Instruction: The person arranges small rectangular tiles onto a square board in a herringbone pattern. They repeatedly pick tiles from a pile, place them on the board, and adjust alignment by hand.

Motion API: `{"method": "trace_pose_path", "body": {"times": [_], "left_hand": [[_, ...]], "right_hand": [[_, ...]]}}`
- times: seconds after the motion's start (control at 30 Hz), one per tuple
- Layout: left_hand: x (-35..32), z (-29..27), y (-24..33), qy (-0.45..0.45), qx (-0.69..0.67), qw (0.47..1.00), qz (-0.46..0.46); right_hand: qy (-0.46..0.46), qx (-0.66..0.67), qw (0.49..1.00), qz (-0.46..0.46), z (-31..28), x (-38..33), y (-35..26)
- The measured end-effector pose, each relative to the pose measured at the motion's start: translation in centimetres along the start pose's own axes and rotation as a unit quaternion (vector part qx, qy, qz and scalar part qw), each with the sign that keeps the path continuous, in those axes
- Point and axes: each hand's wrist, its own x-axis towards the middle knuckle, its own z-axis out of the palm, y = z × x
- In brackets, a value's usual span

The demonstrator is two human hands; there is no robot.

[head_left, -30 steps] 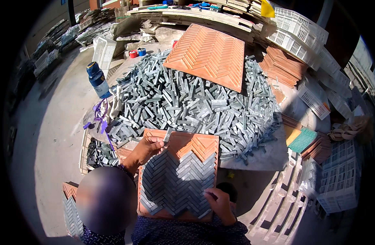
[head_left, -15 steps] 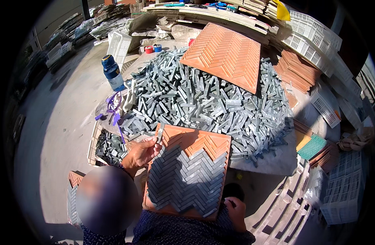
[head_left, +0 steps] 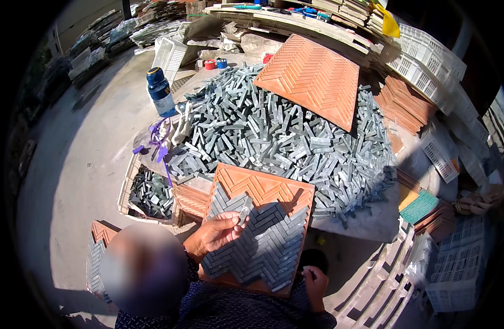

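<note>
A terracotta-coloured herringbone mould tray (head_left: 257,175) leans over my lap, its lower grooves filled with grey stone strips (head_left: 263,241). Upper grooves show bare orange. Between thumb and fingers, my left hand (head_left: 219,233) pinches a small pale grey stone strip (head_left: 245,211) above the tray's left half. My right hand (head_left: 316,282) rests beside the tray's lower right corner with its fingers curled; whatever they may hold is hidden. Beyond the tray, a big heap of loose grey stone strips (head_left: 279,131) covers the worktable.
Another orange herringbone mould (head_left: 312,77) lies on the heap. A blue-capped bottle (head_left: 161,93) and purple-handled tool (head_left: 161,145) are at the left, above a crate of dark strips (head_left: 132,183). White crates (head_left: 422,60) and a slatted pallet (head_left: 375,277) stand right. A blurred patch hides the lower left.
My left hand has moved right and toward me, carrying the stone strip from the tray's upper left corner to over the laid strips. My right hand stays by the lower right corner.
</note>
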Motion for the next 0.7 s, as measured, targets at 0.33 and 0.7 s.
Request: {"method": "trace_pose_path", "body": {"times": [0.33, 0.7], "left_hand": [[-2.7, 4.1, -12.4, -0.035, 0.283, 0.95, -0.128], [-3.6, 4.3, -13.8, -0.026, 0.266, 0.955, -0.132]], "right_hand": [[-0.128, -0.026, 0.976, -0.177, 0.7, 0.2, -12.0], [-0.076, 0.016, 0.993, -0.089, 0.8, -0.9, -10.5]]}}
